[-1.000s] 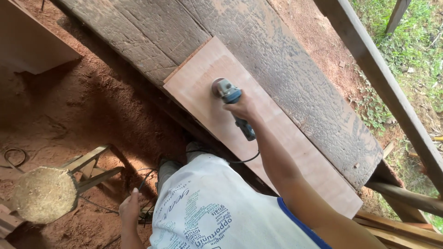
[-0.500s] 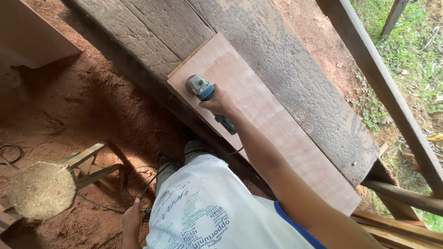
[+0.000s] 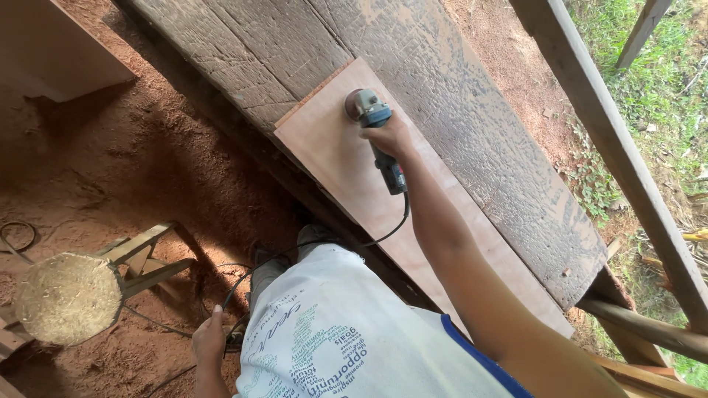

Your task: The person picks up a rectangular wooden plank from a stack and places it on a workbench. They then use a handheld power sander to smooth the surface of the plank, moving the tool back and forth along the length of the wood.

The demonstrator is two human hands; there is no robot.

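Note:
My right hand [image 3: 389, 138] grips a blue and grey power sander [image 3: 367, 110], its round head pressed flat on a pale reddish wooden board [image 3: 346, 166] near the board's far end. The board lies along the front edge of a dark, heavily scored workbench [image 3: 442, 88]. A black cord [image 3: 346, 243] runs from the sander's handle down past my white printed shirt. My left hand [image 3: 209, 340] hangs low at my side with fingers curled; it is near the cord, and I cannot tell whether it holds it.
A small wooden stool [image 3: 70, 295] with a round sawdust-covered seat stands on the red earth floor at the left. A pale board [image 3: 51, 51] leans at the top left. Wooden posts and rails [image 3: 627, 177] cross the right side, with grass beyond.
The sander has moved between the frames along the board toward its far end, first to the left, and now sits near the board's far corner. My left hand stays low.

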